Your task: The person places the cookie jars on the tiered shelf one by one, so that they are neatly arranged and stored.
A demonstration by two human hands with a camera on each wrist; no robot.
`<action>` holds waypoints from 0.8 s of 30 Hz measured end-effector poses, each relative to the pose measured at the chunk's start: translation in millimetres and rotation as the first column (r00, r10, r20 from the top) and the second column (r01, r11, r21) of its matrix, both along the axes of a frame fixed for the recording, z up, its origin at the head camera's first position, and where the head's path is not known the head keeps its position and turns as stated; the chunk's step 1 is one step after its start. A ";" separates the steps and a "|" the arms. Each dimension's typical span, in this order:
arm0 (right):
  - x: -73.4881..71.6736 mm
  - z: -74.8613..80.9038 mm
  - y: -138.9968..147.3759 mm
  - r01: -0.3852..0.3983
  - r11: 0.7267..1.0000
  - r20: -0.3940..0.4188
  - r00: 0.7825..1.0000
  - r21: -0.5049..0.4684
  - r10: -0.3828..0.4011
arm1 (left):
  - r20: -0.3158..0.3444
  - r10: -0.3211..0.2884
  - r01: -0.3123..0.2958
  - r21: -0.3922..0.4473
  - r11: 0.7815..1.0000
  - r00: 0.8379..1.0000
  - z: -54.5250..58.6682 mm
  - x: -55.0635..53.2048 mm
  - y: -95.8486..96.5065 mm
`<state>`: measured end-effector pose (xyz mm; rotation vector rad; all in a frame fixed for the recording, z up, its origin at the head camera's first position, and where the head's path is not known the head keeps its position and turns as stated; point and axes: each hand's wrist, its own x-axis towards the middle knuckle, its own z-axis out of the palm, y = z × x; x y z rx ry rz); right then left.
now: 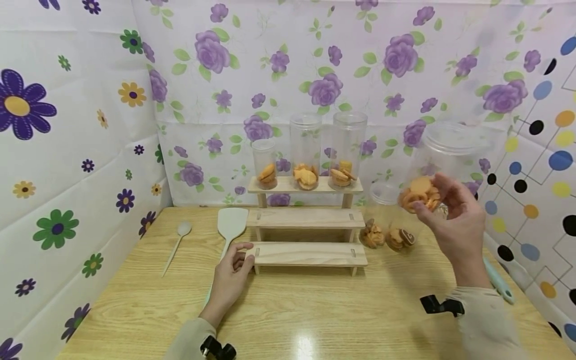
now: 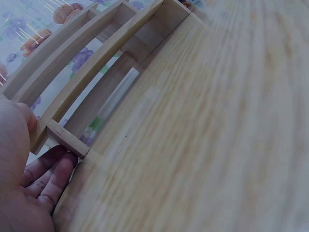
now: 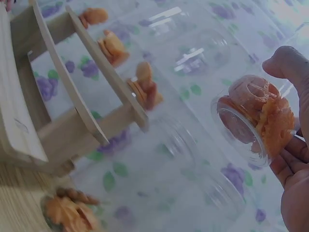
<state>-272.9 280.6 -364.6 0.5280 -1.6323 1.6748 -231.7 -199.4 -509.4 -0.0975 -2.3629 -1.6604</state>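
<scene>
At the left end of a three-step wooden display shelf [image 1: 306,254], my left hand [image 1: 229,281] grips the lowest step. In the left wrist view its thumb lies over the board and its fingers [image 2: 57,181] curl in by the leg. My right hand [image 1: 456,225] holds a clear jar [image 1: 450,142] of orange cookies [image 3: 277,121] by its lower part, raised to the right of the shelf. Three jars with cookies stand on the top step: a short one [image 1: 264,162] and two tall ones [image 1: 306,140], [image 1: 350,135]. The two lower steps are bare.
On the table [image 1: 315,310], right of the shelf, stand clear jars [image 1: 384,200] with cookies, partly behind the raised jar. A pale spatula [image 1: 232,223] and a spoon [image 1: 183,229] lie at left. A light-blue handle [image 1: 499,282] shows beyond my right wrist. Flowered cloth hangs behind.
</scene>
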 end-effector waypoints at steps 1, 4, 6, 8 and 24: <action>0.5 -0.3 -5.0 -0.008 1.000 0.005 1.000 0.011 0.008 | 0.001 0.000 0.000 0.003 1.000 1.000 0.2 0.1 0.2; 2.6 -1.1 -19.1 -0.015 0.999 0.037 0.999 0.048 0.013 | -0.001 0.003 -0.003 0.003 1.000 1.000 0.8 0.2 0.8; 4.2 -1.6 -27.5 -0.007 0.997 0.066 0.998 0.076 0.002 | -0.006 0.005 -0.005 0.003 1.000 1.000 1.3 0.1 1.3; 5.1 -2.1 -35.3 -0.001 0.994 0.099 0.995 0.105 -0.010 | -0.012 0.006 -0.006 -0.001 1.000 1.000 1.4 0.4 1.3; -11.4 -14.4 -116.1 -0.163 0.974 0.171 0.976 0.158 0.135 | -0.001 0.005 -0.005 0.006 1.000 1.000 -0.9 -0.8 -0.9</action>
